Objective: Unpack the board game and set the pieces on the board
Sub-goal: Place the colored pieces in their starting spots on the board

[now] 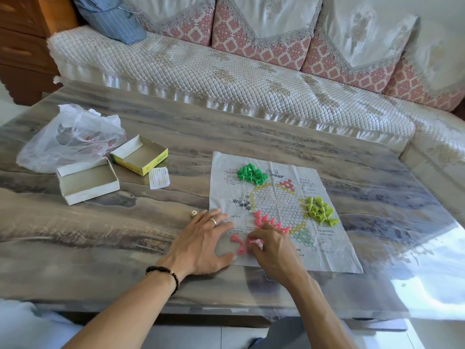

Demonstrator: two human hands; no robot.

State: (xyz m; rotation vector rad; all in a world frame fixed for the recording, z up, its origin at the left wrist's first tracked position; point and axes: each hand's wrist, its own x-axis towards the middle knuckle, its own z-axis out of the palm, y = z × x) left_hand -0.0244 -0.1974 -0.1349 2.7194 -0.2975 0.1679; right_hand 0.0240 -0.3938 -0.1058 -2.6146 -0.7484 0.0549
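Head camera looks down on a paper board (281,207) spread flat on the table (125,235). Pink pieces (266,221) cluster at its near left corner, green pieces (251,173) at the far side, yellow-green pieces (319,210) to the right. The right hand (273,250) pinches one pink piece; the left hand (203,241) lies flat with fingers spread, pinning the sheet. These small plastic cones look light and tippy, best nipped at the narrow top; the thin sheet would slide easily.

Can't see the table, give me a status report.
Left hand flat on paper board. Right hand pinching pink pieces. Nothing in the way.
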